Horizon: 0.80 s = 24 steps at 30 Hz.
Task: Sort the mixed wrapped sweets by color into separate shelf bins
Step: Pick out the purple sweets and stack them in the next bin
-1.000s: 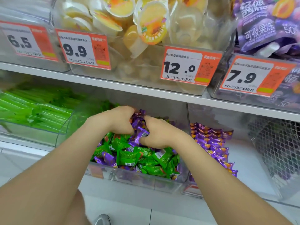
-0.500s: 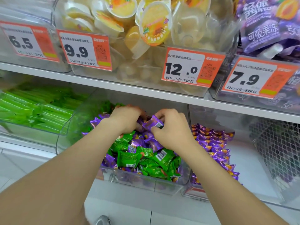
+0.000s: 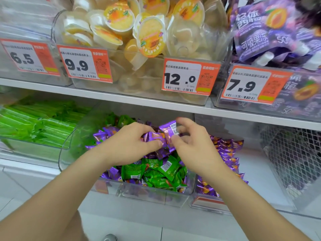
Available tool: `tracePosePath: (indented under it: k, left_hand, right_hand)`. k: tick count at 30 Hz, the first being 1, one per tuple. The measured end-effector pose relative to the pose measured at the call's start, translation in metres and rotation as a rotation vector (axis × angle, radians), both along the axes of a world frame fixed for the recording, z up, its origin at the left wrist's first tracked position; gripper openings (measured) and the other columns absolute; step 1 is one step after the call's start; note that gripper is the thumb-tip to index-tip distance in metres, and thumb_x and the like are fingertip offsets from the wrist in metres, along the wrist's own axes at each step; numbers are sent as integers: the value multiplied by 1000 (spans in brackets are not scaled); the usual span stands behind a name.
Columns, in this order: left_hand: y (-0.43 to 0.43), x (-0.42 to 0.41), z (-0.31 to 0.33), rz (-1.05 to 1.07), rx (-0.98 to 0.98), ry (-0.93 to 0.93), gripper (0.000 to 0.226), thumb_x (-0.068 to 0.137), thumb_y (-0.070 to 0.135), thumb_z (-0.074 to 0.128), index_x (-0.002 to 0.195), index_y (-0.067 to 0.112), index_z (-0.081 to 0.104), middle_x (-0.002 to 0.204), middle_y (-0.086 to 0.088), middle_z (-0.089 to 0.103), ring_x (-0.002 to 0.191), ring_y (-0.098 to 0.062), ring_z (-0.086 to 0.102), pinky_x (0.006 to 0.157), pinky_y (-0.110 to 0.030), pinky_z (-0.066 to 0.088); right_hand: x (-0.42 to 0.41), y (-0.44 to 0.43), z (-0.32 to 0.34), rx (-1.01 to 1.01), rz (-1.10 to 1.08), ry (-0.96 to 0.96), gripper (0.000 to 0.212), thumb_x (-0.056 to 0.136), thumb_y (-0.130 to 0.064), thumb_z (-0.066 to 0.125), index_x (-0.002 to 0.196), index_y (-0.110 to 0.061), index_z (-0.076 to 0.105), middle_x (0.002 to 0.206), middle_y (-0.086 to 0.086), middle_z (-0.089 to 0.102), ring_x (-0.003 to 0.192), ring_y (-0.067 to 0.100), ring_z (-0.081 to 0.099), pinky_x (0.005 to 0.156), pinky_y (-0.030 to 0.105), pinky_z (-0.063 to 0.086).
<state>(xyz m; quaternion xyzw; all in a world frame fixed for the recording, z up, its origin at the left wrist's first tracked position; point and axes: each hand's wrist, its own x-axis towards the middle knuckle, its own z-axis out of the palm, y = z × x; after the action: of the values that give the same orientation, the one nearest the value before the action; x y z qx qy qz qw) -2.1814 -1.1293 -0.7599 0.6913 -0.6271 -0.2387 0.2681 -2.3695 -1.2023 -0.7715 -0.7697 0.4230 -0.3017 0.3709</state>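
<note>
Sorting partway, middle bin mixed.
We grip purple sweets in left hand and right hand; green sweets lie underneath.

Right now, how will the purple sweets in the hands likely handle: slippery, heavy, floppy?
Probably slippery: the purple sweets have glossy foil wrappers. Likely light, since the left hand and right hand pinch several with fingertips. Crimped wrapper ends look floppy.

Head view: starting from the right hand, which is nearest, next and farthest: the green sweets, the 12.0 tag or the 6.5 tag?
1. Green sweets, just below and left of the right hand.
2. 12.0 tag, on the shelf edge above it.
3. 6.5 tag, far off at the upper left.
</note>
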Motion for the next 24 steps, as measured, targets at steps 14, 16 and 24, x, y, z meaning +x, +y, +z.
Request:
tracePosePath:
  k: [14, 16, 24]
  left_hand:
    - [10, -76, 4, -16, -213, 30, 10, 99, 37, 60, 109, 39, 59, 79, 0, 71, 65, -15, 63, 65, -31, 49]
    - [7, -89, 3, -43, -213, -1, 12, 100, 38, 59, 112, 39, 57, 77, -1, 70, 63, -14, 60, 64, -34, 48]
    - [-26, -143, 6, -149, -391, -240, 21, 103, 39, 55, 124, 38, 52, 86, 10, 53, 87, -18, 54, 79, -40, 44]
  right_hand:
    - [-93, -2, 31, 317, 77, -123, 16, 106, -21, 59, 118, -10, 59, 98, 5, 79, 73, 21, 58, 65, 36, 46]
    - [-111, -11, 29, 273, 1, -38, 14, 103, -27, 64, 110, -15, 69, 92, 3, 78, 74, 19, 62, 65, 35, 48]
    - [-177, -102, -5, -110, -218, 429, 40, 80, -37, 89, 112, -18, 77, 110, 1, 76, 104, 19, 69, 84, 28, 52]
